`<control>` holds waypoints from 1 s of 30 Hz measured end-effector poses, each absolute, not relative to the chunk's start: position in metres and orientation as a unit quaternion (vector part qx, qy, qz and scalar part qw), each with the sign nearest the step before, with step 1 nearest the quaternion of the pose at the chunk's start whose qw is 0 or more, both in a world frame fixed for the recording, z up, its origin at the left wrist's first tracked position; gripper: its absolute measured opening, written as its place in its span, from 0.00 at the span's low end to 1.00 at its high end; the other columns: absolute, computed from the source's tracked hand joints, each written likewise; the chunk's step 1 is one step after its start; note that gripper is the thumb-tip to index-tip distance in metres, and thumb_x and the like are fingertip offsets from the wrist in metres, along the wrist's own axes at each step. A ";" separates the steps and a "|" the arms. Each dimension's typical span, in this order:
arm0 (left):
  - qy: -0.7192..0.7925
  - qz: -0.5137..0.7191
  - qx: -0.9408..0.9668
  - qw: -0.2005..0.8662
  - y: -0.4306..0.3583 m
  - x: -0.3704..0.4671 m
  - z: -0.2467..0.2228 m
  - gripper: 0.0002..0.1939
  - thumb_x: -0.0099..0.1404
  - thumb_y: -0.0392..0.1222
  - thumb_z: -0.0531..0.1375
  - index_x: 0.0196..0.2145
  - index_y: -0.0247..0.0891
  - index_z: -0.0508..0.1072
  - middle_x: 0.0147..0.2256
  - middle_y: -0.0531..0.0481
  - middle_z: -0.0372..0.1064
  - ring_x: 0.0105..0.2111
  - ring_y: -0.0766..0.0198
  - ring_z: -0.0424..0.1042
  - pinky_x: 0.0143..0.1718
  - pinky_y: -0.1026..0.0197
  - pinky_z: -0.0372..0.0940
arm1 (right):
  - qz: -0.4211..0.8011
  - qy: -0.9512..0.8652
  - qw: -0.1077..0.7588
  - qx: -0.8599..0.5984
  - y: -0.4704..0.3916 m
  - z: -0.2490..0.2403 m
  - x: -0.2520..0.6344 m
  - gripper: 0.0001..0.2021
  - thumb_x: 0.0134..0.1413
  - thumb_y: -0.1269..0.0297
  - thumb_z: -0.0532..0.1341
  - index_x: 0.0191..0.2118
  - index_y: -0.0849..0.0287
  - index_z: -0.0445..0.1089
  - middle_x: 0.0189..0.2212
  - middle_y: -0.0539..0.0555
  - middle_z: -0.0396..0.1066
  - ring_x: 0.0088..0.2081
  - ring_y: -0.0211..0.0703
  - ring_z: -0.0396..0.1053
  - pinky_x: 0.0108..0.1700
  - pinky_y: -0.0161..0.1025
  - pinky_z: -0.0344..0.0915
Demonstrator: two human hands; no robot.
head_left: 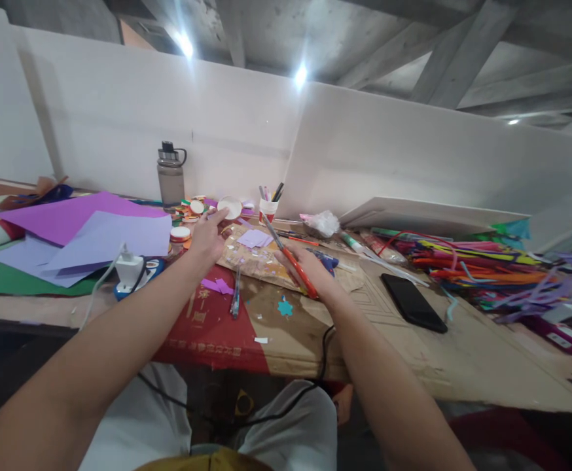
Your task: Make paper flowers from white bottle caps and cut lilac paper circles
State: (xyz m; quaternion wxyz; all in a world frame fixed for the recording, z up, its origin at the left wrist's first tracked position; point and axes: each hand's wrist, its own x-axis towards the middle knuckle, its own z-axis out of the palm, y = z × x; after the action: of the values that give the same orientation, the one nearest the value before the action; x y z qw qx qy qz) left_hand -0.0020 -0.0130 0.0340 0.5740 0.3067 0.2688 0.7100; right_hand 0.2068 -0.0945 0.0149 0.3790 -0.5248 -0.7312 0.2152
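Note:
My left hand (209,237) reaches over the back of the table, its fingers closed at the edge of a white round disc (230,208). In my right hand (310,267) is an orange-handled tool (300,269) with a long grey blade pointing away and up to the left; its exact kind is unclear. Between the hands, light purple paper squares (255,239) and small scraps lie on a worn cardboard strip (266,267). Nearer me are a pen (236,294), bright purple paper scraps (217,286) and a teal flower-shaped cutout (285,307).
Purple paper sheets (114,239) and a white plug adapter (129,271) are at left. A bottle (171,180) and a cup of pens (268,209) stand behind. A phone (412,302) and colourful pipe cleaners (463,268) lie at right. A black cable (325,353) hangs over the front edge.

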 end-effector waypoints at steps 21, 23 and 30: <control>0.332 0.609 0.425 0.581 -0.010 -0.009 0.034 0.12 0.46 0.39 0.70 0.29 0.34 0.73 0.30 0.46 0.74 0.26 0.66 0.69 0.28 0.63 0.61 | 0.231 -0.813 0.222 -0.486 -0.106 0.029 0.211 0.22 0.55 0.43 0.58 0.37 0.58 0.76 0.28 0.51 0.72 0.29 0.38 0.64 0.32 0.34 0.58; 0.337 0.603 0.426 0.584 -0.013 -0.007 0.035 0.12 0.46 0.38 0.69 0.29 0.35 0.73 0.30 0.46 0.74 0.26 0.66 0.69 0.28 0.63 0.61 | 0.236 -0.812 0.220 -0.487 -0.105 0.029 0.211 0.22 0.55 0.42 0.58 0.36 0.58 0.75 0.27 0.51 0.71 0.28 0.37 0.63 0.31 0.33 0.57; 0.327 0.594 0.426 0.600 -0.012 -0.006 0.033 0.12 0.45 0.36 0.69 0.29 0.35 0.73 0.27 0.48 0.73 0.24 0.67 0.69 0.26 0.64 0.60 | 0.246 -0.809 0.210 -0.490 -0.107 0.031 0.210 0.24 0.54 0.40 0.57 0.36 0.58 0.74 0.23 0.48 0.65 0.24 0.35 0.57 0.27 0.32 0.53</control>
State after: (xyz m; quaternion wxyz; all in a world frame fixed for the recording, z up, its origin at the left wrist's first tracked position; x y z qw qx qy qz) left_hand -0.0063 -0.0118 0.0326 0.6001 0.4255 0.3265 0.5935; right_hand 0.2105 -0.1073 0.0312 0.2102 -0.4905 -0.8092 0.2460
